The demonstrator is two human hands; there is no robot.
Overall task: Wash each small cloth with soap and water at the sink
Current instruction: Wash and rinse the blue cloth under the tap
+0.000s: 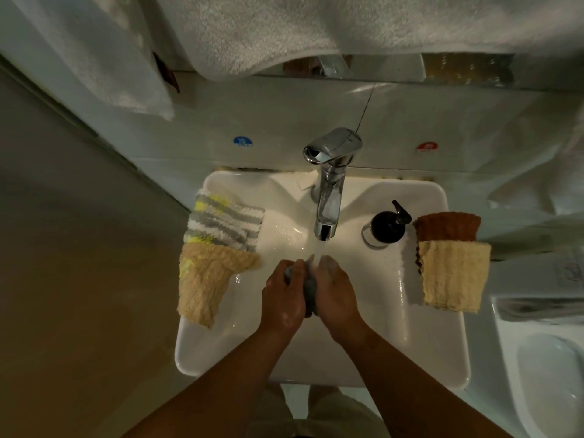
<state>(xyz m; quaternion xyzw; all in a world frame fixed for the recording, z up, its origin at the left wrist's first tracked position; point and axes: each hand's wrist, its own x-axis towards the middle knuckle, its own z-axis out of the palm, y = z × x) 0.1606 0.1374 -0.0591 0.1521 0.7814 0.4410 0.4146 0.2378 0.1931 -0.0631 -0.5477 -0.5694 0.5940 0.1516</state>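
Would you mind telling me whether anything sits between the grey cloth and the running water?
Nothing visible does: both hands, left hand and right hand, hold the grey cloth directly under the faucet stream.

A sink [448, 368] is set against the rear wall, with a tap [328, 197] mounted at the middle of its back rim. Two cloths are laid on the left rim, the nearer cloth [205, 286] overlapping the farther cloth [224, 221]. On the right rim a soap dispenser [387, 227] is placed beside two more stacked cloths [452, 267]. Over the basin, under the tap, a bunched cloth [309, 287] is enclosed between the left hand [282, 298] and the right hand [336, 294]. A towel [284, 30] is hung above.
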